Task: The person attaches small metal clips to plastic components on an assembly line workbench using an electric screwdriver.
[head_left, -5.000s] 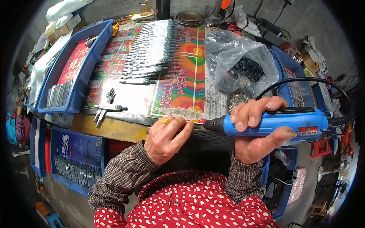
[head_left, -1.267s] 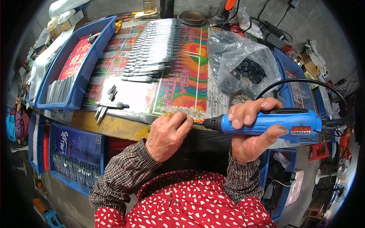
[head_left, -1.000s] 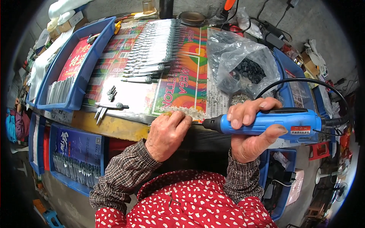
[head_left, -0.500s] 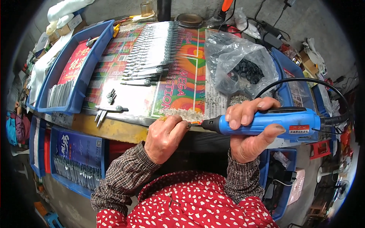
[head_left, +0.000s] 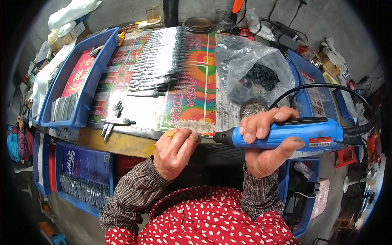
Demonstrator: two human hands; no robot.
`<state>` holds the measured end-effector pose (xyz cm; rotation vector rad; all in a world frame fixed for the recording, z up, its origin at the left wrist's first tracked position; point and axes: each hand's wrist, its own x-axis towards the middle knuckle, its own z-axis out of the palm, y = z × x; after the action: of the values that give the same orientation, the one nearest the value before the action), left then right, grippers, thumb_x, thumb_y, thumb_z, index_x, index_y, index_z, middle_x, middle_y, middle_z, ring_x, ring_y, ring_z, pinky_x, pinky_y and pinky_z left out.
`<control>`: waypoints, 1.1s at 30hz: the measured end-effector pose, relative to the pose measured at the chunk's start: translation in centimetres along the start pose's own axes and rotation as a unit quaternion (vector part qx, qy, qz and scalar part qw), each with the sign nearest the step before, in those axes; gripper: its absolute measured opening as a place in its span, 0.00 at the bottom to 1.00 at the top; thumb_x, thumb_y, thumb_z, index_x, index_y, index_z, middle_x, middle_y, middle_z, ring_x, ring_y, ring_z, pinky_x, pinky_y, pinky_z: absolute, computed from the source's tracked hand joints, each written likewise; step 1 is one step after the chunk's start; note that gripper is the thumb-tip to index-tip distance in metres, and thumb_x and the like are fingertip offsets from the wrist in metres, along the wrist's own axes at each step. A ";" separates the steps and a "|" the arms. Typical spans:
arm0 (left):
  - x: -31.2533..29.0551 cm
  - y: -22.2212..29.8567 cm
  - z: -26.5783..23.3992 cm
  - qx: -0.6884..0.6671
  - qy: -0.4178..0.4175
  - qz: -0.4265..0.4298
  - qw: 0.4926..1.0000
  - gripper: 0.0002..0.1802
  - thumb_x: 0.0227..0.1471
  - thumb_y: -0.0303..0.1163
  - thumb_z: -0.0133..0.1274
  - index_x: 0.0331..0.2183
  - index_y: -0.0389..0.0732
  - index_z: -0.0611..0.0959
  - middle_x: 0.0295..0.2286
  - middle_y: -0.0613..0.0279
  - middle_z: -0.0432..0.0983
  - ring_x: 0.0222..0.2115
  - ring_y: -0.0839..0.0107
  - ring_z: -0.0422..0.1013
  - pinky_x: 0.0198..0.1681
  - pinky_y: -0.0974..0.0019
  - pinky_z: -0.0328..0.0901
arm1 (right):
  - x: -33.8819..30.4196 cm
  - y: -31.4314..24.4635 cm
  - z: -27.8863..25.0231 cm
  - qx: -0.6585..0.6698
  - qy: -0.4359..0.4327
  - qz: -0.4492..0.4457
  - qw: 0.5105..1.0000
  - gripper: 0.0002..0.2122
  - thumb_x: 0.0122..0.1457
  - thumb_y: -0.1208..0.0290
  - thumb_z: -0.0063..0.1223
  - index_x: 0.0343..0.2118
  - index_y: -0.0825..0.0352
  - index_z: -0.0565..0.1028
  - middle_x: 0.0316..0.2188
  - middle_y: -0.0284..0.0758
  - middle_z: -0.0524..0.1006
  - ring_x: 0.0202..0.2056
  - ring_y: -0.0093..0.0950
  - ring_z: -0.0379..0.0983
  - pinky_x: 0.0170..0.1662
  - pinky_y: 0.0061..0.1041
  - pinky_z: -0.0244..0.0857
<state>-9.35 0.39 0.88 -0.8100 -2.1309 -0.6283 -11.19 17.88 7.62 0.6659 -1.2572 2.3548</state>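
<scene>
**Blue electric screwdriver [head_left: 288,131]: stiff, corded, one to hold round the barrel**

In the head view, the tool lies level across the right hand [head_left: 267,141], at the near edge of the worktop [head_left: 122,141], its black nose [head_left: 223,137] pointing left. The right fingers are curled closed over the barrel, with the thumb lying along its near side. That seems the sound place to grip: a thick, rigid body, probably the weightiest thing in hand, and likely a little slick where it is smooth. The black cable [head_left: 326,85] loops from its rear end (a stiff lead like that would tug backward).

The left hand [head_left: 173,153] is drawn nearly shut, its fingertips pinching a small dark piece [head_left: 199,138] just beside the nose; how far it reaches inside the fingers I cannot tell. It looks light and hard, best taken by the sides. Beyond lie silver instruments [head_left: 159,59] in a row.
</scene>
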 end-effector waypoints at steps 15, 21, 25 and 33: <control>0.0 -0.1 -0.1 0.026 -0.060 -0.007 0.998 0.16 0.35 0.22 0.53 0.34 0.34 0.76 0.26 0.59 0.69 0.23 0.67 0.67 0.26 0.67 0.63 | -0.1 0.1 -0.3 0.006 -0.002 -0.001 1.000 0.27 0.47 0.41 0.49 0.34 0.62 0.61 0.18 0.29 0.65 0.16 0.23 0.64 0.25 0.28 0.60; 0.0 0.0 0.1 0.019 -0.063 -0.013 0.998 0.15 0.36 0.22 0.53 0.33 0.34 0.76 0.26 0.59 0.69 0.23 0.67 0.67 0.26 0.67 0.63 | -0.1 0.1 -0.3 0.005 0.004 0.002 1.000 0.26 0.47 0.41 0.49 0.34 0.62 0.61 0.18 0.30 0.65 0.16 0.23 0.64 0.25 0.28 0.61; 0.0 -0.2 0.0 0.020 -0.057 -0.006 0.998 0.15 0.36 0.23 0.52 0.32 0.34 0.76 0.26 0.59 0.68 0.23 0.67 0.67 0.26 0.67 0.63 | -0.1 0.2 -0.3 0.006 0.003 0.001 1.000 0.26 0.47 0.41 0.50 0.34 0.63 0.61 0.18 0.30 0.65 0.16 0.24 0.64 0.25 0.28 0.61; 0.1 -0.1 -0.1 0.017 -0.072 -0.031 0.997 0.14 0.36 0.23 0.52 0.32 0.36 0.76 0.26 0.60 0.69 0.23 0.66 0.68 0.26 0.67 0.64 | -0.2 0.2 -0.2 -0.001 0.003 0.000 1.000 0.26 0.48 0.42 0.50 0.34 0.63 0.61 0.18 0.30 0.65 0.16 0.24 0.64 0.25 0.28 0.61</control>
<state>-9.42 0.28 1.01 -0.7933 -2.2982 -0.5789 -11.18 17.92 7.33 0.6580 -1.2577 2.3542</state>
